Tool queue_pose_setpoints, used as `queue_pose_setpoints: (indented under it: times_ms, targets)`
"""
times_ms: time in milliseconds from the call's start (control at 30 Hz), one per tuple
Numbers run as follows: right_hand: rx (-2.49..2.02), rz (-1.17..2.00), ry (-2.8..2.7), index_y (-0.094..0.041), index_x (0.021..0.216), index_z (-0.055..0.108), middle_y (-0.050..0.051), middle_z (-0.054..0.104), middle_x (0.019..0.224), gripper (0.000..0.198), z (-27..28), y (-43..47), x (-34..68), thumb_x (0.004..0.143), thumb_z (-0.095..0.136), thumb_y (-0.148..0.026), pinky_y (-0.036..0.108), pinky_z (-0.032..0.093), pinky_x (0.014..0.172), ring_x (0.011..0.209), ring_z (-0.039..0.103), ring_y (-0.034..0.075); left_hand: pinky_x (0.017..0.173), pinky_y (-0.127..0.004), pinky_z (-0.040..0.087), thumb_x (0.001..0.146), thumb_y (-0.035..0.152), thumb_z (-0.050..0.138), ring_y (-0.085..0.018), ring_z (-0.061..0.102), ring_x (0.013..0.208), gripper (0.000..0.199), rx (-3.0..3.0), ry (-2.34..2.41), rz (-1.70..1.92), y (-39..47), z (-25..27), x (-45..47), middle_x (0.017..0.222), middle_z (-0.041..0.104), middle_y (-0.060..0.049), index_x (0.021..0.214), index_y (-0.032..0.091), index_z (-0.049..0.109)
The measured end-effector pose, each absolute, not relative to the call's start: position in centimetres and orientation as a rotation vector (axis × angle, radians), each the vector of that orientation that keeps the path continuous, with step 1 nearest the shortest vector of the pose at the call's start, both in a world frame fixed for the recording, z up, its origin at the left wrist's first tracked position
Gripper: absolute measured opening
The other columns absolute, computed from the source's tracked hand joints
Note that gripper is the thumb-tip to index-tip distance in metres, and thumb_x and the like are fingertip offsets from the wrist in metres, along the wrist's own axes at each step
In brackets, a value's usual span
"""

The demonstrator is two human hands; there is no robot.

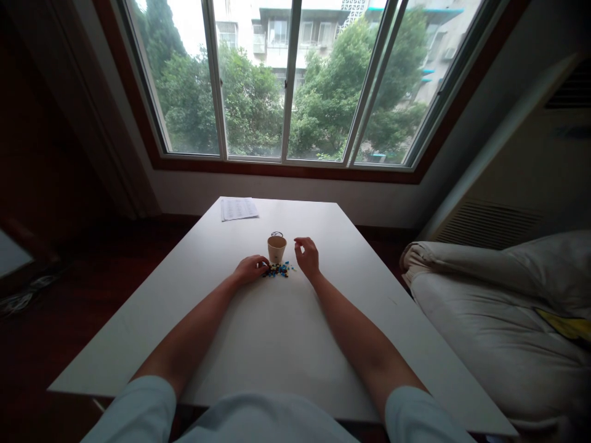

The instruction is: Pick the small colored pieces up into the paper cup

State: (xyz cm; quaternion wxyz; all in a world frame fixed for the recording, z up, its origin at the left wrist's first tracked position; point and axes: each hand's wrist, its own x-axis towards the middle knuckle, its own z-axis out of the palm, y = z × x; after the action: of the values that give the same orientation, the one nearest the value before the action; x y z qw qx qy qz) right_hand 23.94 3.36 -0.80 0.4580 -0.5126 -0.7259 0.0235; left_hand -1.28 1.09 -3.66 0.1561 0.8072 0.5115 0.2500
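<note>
A paper cup (276, 251) stands upright on the white table (277, 344), its mouth facing up. Close in front of it lies a loose heap of small blue, black and yellowish pieces (278, 270), too small to name exactly. My left hand (252, 269) rests at the heap's left edge, fingers curled together, their tips among the pieces. To the right of the cup and apart from it is my right hand (308, 256), with thumb and forefinger drawn together near rim height. Whatever either hand's fingertips hold is too small to make out.
Printed paper sheets (239, 208) lie at the table's far left corner. Behind the cup is a thin dark looped object (277, 234). A cushioned seat (489, 320) flanks the table on the right, and a window (286, 86) is beyond the far edge.
</note>
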Motion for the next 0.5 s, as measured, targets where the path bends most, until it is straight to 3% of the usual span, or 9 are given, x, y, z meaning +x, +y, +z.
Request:
queue_pose_setpoints:
  times_ms: [100, 233, 500]
  targets:
    - [-1.546, 0.169, -1.934, -0.020, 0.101, 0.070, 0.007, 0.071, 0.096, 0.024, -1.6, 4.3, 25.5, 0.097, 0.047, -0.027, 0.028, 0.045, 0.078, 0.086, 0.062, 0.019, 0.070, -0.025, 0.044, 0.087, 0.037, 0.060, -0.015, 0.058, 0.075, 0.025, 2.311, 1.471, 0.722, 1.2, -3.8, -1.3, 0.088, 0.068, -0.001, 0.104, 0.027, 0.076]
    - [-1.773, 0.254, -2.156, -0.021, 0.088, 0.072, 0.006, 0.072, 0.088, 0.024, -2.0, 5.2, 26.9, 0.093, 0.060, -0.042, 0.025, 0.039, 0.068, 0.081, 0.062, 0.018, 0.071, -0.026, 0.045, 0.089, 0.039, 0.057, -0.015, 0.058, 0.075, 0.027, 2.299, 1.480, 0.726, 1.2, -3.8, -1.3, 0.089, 0.069, -0.001, 0.105, 0.027, 0.075]
    - [-1.600, 0.445, -2.461, -0.025, 0.091, 0.073, 0.002, 0.071, 0.084, 0.030, -1.7, 5.4, 27.7, 0.080, 0.075, -0.053, 0.023, 0.037, 0.061, 0.072, 0.061, 0.015, 0.071, -0.027, 0.045, 0.091, 0.033, 0.054, -0.015, 0.058, 0.075, 0.027, 2.273, 1.494, 0.852, 1.7, -4.1, -1.7, 0.091, 0.068, -0.003, 0.105, 0.024, 0.075]
